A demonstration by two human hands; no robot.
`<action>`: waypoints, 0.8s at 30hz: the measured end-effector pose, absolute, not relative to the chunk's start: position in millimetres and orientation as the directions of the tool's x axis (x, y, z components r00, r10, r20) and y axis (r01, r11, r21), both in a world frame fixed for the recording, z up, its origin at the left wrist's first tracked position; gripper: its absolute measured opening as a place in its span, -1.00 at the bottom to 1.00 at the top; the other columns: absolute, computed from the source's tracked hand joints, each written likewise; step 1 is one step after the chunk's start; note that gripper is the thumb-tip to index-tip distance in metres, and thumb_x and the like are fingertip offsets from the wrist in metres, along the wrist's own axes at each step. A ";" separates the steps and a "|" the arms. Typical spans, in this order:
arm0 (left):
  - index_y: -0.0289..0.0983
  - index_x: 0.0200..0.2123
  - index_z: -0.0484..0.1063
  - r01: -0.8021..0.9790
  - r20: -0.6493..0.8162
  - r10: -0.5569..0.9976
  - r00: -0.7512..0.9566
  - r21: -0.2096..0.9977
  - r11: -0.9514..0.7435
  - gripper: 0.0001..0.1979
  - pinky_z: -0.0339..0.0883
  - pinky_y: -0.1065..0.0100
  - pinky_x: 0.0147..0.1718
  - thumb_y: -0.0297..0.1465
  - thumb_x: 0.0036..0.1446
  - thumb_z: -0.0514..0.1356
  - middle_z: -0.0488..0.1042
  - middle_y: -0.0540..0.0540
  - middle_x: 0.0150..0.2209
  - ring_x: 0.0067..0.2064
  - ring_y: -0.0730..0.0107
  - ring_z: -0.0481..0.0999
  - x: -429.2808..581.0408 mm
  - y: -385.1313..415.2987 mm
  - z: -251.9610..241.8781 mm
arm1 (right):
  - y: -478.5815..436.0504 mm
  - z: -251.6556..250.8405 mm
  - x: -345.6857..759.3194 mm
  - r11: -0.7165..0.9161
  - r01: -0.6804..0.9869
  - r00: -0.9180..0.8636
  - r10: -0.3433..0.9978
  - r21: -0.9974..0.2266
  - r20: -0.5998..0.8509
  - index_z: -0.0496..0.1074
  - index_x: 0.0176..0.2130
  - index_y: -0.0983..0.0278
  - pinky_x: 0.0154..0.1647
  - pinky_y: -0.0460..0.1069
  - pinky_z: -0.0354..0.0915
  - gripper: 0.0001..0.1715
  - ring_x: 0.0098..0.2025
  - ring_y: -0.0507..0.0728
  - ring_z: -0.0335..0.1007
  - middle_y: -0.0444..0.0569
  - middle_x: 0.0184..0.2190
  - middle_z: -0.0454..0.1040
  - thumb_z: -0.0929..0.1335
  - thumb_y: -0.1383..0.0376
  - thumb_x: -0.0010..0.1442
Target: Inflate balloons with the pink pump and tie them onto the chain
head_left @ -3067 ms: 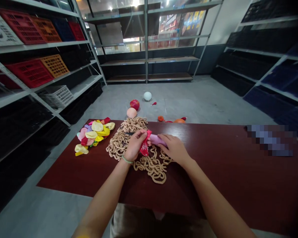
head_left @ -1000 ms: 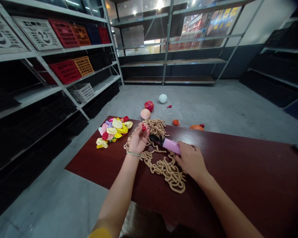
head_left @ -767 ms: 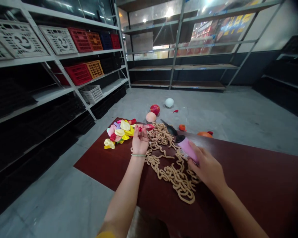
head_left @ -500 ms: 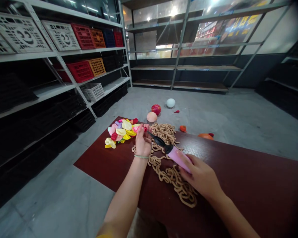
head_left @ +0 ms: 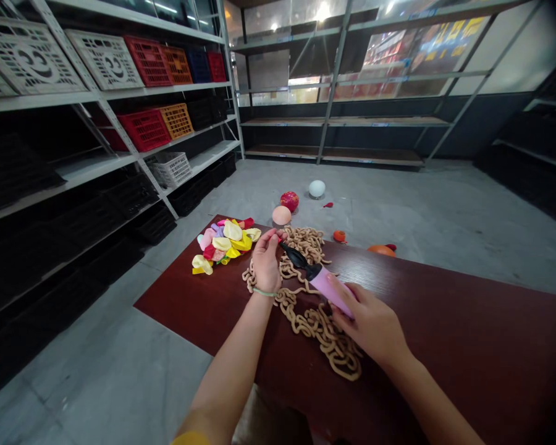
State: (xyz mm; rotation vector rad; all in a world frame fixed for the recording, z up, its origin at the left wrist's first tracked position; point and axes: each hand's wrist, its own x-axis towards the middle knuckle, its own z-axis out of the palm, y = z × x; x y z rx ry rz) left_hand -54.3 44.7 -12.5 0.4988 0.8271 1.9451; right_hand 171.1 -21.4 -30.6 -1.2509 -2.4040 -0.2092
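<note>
My right hand [head_left: 375, 321] is wrapped round the pink barrel of a balloon pump [head_left: 331, 289], whose black nozzle points up and left. At the nozzle's tip, my left hand [head_left: 265, 259] pinches a red balloon [head_left: 279, 239]. Most of that balloon is hidden by the fingers, so I cannot tell how far it sits on the nozzle. Under and beside both hands lies a tangled heap of tan, rope-like strands [head_left: 306, 244] on the dark red table [head_left: 426, 327]. A pile of uninflated, multicoloured balloons [head_left: 227, 242] lies left of my left hand.
Beyond the table, a white balloon [head_left: 317, 189], a red patterned balloon [head_left: 289, 201] and a peach balloon [head_left: 282, 215] rest on the floor. Orange balloons [head_left: 382, 250] lie nearer its far edge. Shelving with crates [head_left: 148, 62] stands left; more shelves [head_left: 375, 120] stand behind.
My left fingers have drawn together at the nozzle tip, and the red balloon that showed beside them is now mostly hidden. The pump stays in my right hand; the view has shifted slightly.
</note>
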 end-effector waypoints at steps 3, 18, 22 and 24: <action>-0.27 -0.10 0.40 -0.549 0.052 0.869 -0.492 0.756 -0.356 -0.68 0.38 0.30 0.00 -0.36 0.08 0.34 0.56 -0.09 -0.16 -0.14 0.41 0.59 -50.0 46.7 -18.3 | -22.4 -30.4 169.8 0.571 0.817 -0.495 0.766 -0.080 0.410 0.04 0.38 0.09 -0.30 -0.01 0.34 -0.27 -0.23 0.15 0.47 0.03 -0.07 0.50 0.26 0.19 0.29; -0.31 -0.20 0.46 -0.715 -0.112 0.888 -0.446 0.641 -0.278 -0.75 0.42 0.39 -0.15 -0.25 0.14 0.29 0.55 -0.08 -0.23 -0.23 0.44 0.57 -33.3 42.7 -19.9 | -28.2 -31.6 161.5 0.574 0.813 -0.486 0.762 -0.100 0.428 0.10 0.36 0.11 -0.28 -0.01 0.37 -0.31 -0.22 0.14 0.48 0.00 -0.04 0.49 0.27 0.18 0.30; -0.29 -0.15 0.47 -0.823 -0.052 0.954 -0.295 0.521 -0.227 -0.81 0.41 0.39 -0.12 -0.33 0.19 0.26 0.52 -0.06 -0.25 -0.24 0.47 0.54 -36.8 39.1 -10.3 | -27.9 -31.5 162.8 0.578 0.807 -0.484 0.765 -0.121 0.425 0.10 0.36 0.12 -0.29 -0.01 0.38 -0.31 -0.23 0.13 0.49 0.01 -0.04 0.49 0.26 0.18 0.31; -0.28 -0.14 0.46 -0.855 -0.030 0.966 -0.257 0.473 -0.213 -0.84 0.41 0.39 -0.14 -0.36 0.21 0.23 0.50 -0.06 -0.25 -0.25 0.48 0.52 -38.2 36.3 -3.9 | -28.0 -30.6 162.1 0.584 0.801 -0.487 0.764 -0.134 0.423 0.10 0.36 0.12 -0.28 -0.01 0.39 -0.32 -0.23 0.13 0.49 0.01 -0.03 0.49 0.26 0.18 0.31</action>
